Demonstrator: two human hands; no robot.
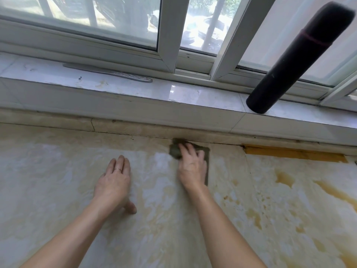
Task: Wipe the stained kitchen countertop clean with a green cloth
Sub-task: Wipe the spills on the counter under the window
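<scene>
Head view, left side first: your left hand (114,182) lay palm-down on the countertop (58,200), fingers straight and close together, thumb tucked toward you, a ring on one finger. It held nothing and looked like a brace.

Next over, the green cloth (205,151) sat flat on the counter right up against the back joint under the window sill (193,97). It was mostly hidden under your other hand, with only its far corner and right edge showing. Judgement: it's soft, light, limp and probably damp, so it will bunch or fold if pushed from one edge. Best handled with a flat palm over its middle and the fingertips pinning the leading edge, no pinch needed. On this glossy surface it should slide easily under pressure.

Your right hand (191,167) was on top of it, fingers fanned and slightly bent, pressing down and not curled round anything. The thumb side wasn't clear.

Further right, brown-yellow stains (284,178) covered the counter, well apart from the cloth, and a yellow strip (293,153) ran along the back edge. Judgement: that side looked unwiped, with a lot left to do. A black roll (297,59) leaned on the sill above.
</scene>
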